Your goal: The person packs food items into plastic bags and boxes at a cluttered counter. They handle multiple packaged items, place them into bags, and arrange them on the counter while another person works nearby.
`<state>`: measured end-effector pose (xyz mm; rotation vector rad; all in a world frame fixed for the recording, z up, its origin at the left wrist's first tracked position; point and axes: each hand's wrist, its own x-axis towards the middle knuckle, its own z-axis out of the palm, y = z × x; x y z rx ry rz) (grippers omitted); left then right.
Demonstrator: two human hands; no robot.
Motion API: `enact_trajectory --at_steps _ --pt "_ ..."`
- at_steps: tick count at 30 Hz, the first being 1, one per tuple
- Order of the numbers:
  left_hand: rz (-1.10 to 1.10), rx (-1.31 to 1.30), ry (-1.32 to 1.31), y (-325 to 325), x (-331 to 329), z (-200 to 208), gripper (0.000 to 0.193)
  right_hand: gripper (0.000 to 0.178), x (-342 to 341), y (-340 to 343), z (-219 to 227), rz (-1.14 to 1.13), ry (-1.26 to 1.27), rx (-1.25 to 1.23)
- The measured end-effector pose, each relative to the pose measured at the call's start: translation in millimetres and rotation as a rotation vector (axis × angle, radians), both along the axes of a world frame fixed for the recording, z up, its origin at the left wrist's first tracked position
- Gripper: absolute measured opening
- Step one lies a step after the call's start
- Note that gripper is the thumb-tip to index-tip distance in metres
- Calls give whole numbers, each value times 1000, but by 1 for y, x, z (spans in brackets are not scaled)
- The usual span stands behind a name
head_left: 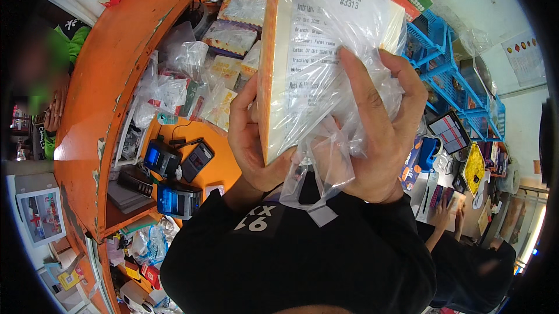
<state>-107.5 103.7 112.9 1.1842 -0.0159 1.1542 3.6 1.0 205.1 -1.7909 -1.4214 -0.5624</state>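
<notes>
Held up close before me is a pale paperboard box point(270, 87) with an orange-edged side. It is wrapped in a clear plastic bag point(375, 29), and a white printed receipt point(311, 58) shows through the film. Around the box's left side and lower corner curls my left hand point(250, 139). My right hand point(381, 128) grips the bagged box from the right, its index finger lying across the receipt and bunched film under the palm. The bag's loose handle loops hang below, between my wrists. What the box contains is hidden.
A curved orange counter point(87, 110) runs along the left, with bagged boxes point(230, 37) piled behind it. Card terminals point(177, 200) and a phone point(198, 160) lie nearer. Blue crates point(454, 81) stand at right, by a tablet point(449, 130). A co-worker point(471, 273) sits lower right; another person point(73, 40) stands beyond the counter.
</notes>
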Motion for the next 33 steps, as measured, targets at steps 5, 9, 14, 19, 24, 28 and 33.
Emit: enact_trajectory --at_steps 5,9,14,19,24,28,33 --pt "30 18 100 1 -6 1 94 67 -3 -3 5 -22 -31 -23" --pt "-29 -138 11 -2 -5 5 95 68 -4 -2 10 3 -52 -24" --pt "-69 -305 36 -5 -5 17 101 67 -6 0 10 -5 -53 -22" --pt "7 -105 114 7 -7 1 103 66 -9 1 9 20 -74 -9" --pt "-35 -181 83 5 -9 1 108 64 -14 -1 8 8 -219 -18" --pt "-126 -294 12 10 -12 -12 112 62 -15 -1 13 35 -256 -80" --pt "3 -196 62 9 -24 17 113 58 -18 4 21 68 -173 -159"
